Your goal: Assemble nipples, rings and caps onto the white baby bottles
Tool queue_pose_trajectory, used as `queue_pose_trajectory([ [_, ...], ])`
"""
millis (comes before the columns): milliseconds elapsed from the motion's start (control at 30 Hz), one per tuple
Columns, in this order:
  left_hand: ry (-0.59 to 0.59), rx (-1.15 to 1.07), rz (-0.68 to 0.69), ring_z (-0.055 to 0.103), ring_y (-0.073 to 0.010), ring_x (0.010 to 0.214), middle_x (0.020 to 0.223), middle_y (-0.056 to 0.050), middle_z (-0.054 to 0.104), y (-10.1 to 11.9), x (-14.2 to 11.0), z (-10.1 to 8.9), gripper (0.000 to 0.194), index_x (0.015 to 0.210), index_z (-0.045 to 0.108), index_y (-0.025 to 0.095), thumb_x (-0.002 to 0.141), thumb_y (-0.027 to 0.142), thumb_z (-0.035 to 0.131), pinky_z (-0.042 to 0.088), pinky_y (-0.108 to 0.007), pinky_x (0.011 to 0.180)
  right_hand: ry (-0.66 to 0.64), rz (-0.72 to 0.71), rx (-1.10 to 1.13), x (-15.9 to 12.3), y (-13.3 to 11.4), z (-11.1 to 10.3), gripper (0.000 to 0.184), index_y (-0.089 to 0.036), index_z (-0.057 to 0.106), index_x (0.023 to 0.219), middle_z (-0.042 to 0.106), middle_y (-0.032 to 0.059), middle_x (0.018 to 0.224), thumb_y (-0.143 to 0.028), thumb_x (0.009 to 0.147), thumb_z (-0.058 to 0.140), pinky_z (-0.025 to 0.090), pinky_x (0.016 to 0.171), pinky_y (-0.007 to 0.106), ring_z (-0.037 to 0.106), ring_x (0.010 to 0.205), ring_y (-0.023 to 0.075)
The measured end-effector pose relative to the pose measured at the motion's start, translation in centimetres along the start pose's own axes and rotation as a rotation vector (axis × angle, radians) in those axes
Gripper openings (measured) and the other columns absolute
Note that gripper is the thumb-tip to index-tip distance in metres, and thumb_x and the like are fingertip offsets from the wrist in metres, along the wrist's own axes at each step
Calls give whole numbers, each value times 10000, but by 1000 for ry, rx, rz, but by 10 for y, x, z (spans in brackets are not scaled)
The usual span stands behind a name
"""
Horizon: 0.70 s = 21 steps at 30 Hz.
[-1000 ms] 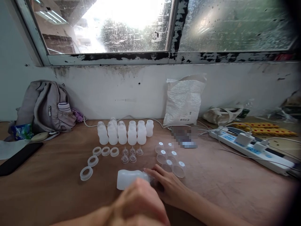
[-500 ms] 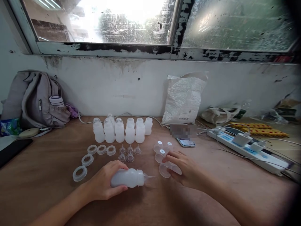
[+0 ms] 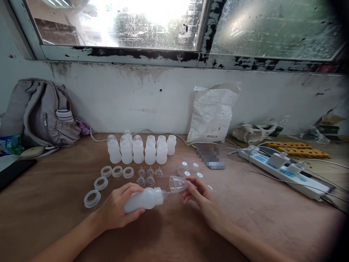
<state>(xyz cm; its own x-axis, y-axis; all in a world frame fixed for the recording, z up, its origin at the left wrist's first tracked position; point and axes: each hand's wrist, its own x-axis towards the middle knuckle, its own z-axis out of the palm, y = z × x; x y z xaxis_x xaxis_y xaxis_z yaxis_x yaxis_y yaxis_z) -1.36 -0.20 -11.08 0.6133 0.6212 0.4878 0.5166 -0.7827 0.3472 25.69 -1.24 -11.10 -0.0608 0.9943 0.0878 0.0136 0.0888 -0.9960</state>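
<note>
My left hand (image 3: 121,205) is wrapped round a milky white baby bottle (image 3: 144,200), which lies tilted with its top pointing right. A clear teat (image 3: 167,194) and a ring are on its neck. My right hand (image 3: 197,193) pinches a clear bottle cap (image 3: 177,184) by its closed end, the wide mouth facing left, close to the teat's tip. Beyond my hands lie several loose clear teats (image 3: 150,181) in two rows and several white collar rings (image 3: 92,198) in a curve at the left. More clear caps (image 3: 184,170) stand behind my right hand, partly hidden.
Several white bottles (image 3: 150,153) stand upright at the back, some with clear caps on. A silver mailing bag (image 3: 211,116) leans on the wall beside a phone (image 3: 215,163). A power strip (image 3: 283,174) with cables lies at right; a grey backpack (image 3: 40,112) sits at left.
My right hand has lifted a clear cap from the group and brought it left to the teat. The bottle in my left hand has shifted slightly left and tilted its top up.
</note>
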Motion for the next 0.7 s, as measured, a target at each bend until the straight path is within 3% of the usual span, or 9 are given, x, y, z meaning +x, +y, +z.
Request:
queue_pose_trajectory([
  [100,5,-30,-50,570,-162,857,988,-46,584,1,1,-3,346,1079,440,225,757,291,549,475,-258,738,45,34,75,1,3,2,288,-195,523,939,559,21,753,-423,766,552,509,570,293,556,626,147],
  [233,11,-138,-268,585,-146,752,899,-18,609,6,5,-7,274,1002,495,212,756,320,547,482,-232,653,71,2,84,1,8,-2,289,-216,520,969,557,22,902,-391,749,588,511,674,305,579,730,153],
  [333,22,-219,-388,581,-150,751,888,-16,605,10,8,-9,254,975,514,201,766,345,531,473,-229,633,39,-12,48,0,11,-4,292,-224,505,1001,577,11,902,-371,761,583,480,778,335,594,769,160],
  [433,-15,-271,-421,571,-148,746,887,-13,599,12,10,-10,254,968,517,199,767,354,527,460,-227,624,-46,-38,23,-3,10,-1,281,-229,488,1008,591,9,862,-354,772,575,465,797,340,597,797,167],
  [600,-60,-308,-412,564,-147,758,903,-12,600,15,10,-8,256,964,514,201,757,350,539,451,-235,641,-118,-127,27,-7,6,5,215,-233,497,876,501,41,1082,-340,734,618,453,834,310,544,962,175],
  [700,-60,-314,-403,568,-143,755,917,-10,606,17,10,-7,262,969,515,204,750,345,549,452,-229,638,-134,-125,9,-8,4,6,192,-226,495,853,502,52,1058,-341,744,604,452,844,318,527,981,181],
])
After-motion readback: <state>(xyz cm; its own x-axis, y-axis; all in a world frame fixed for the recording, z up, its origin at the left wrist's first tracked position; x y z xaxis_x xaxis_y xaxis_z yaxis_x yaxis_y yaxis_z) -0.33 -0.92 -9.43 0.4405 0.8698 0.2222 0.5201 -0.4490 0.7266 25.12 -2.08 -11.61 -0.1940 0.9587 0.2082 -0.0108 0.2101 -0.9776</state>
